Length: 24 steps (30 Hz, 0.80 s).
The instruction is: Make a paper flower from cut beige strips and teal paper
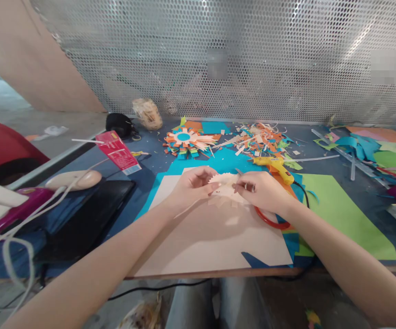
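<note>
A small cream paper piece with a fringed, toothed edge is held just above a large cream sheet. My left hand pinches its left side between thumb and fingers. At its right edge, the fingertips of my right hand are closed on the fringe. Under my right hand are scissors with a red handle; a short bit of blade shows above the knuckles, and the rest is hidden. A yellow glue gun lies just beyond my right hand.
Behind are a layered paper flower, a heap of paper scraps and a perforated metal panel. Green paper lies right. On the left are a red drink carton, a black tablet-like slab and white cables.
</note>
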Motion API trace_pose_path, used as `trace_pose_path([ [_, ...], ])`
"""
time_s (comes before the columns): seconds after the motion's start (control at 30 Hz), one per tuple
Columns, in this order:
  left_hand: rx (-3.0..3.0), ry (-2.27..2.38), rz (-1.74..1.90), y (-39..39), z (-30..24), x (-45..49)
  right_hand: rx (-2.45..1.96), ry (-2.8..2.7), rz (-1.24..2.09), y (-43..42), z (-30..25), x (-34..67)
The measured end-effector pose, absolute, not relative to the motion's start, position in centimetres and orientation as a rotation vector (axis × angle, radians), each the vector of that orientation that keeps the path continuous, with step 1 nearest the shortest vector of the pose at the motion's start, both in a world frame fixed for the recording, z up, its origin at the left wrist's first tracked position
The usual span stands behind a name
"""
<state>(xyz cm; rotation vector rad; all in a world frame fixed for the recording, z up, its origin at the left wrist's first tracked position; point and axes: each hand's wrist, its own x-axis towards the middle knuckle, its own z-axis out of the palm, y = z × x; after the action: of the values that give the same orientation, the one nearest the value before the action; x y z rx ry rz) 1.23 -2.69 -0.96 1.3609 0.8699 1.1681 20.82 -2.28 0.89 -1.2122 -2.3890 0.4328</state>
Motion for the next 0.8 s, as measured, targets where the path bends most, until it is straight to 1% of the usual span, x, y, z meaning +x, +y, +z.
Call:
trace_pose_path([
  [0.17,1.476,0.887,1.238,-2.7,-1.1,1.1,-1.255,-2.38,0.405,-2.2,1.0,20.8],
  [0.33,1.88,0.986,1.351,-3.2,-1.0,1.2,-1.296,-2.335,0.481,-2.0,0.8,20.8],
  [0.4,2.099,0.963,1.419,-3.4,-0.9,1.0,-1.294,-2.273,0.581,-2.0,0.7,20.7],
  [0.47,2.323,0.87,1.453,-3.5,-0.8,0.6,-1.28,-2.169,0.756,-2.0,0.7,20.6],
  [0.53,2.509,0.807,1.43,-3.6,-0.8,0.2,-1.253,-2.04,0.96,-2.1,0.9,20.5],
  [0.6,2.625,0.846,1.372,-3.6,-0.7,-0.1,-1.232,-1.912,1.124,-2.1,1.1,20.4],
  [0.7,2.708,0.936,1.25,-3.7,-0.6,-0.2,-1.217,-1.791,1.253,-2.0,1.3,20.5],
  [0.8,2.78,0.94,1.163,-3.6,-0.5,-0.1,-1.19,-1.777,1.273,-1.9,1.2,20.7],
])
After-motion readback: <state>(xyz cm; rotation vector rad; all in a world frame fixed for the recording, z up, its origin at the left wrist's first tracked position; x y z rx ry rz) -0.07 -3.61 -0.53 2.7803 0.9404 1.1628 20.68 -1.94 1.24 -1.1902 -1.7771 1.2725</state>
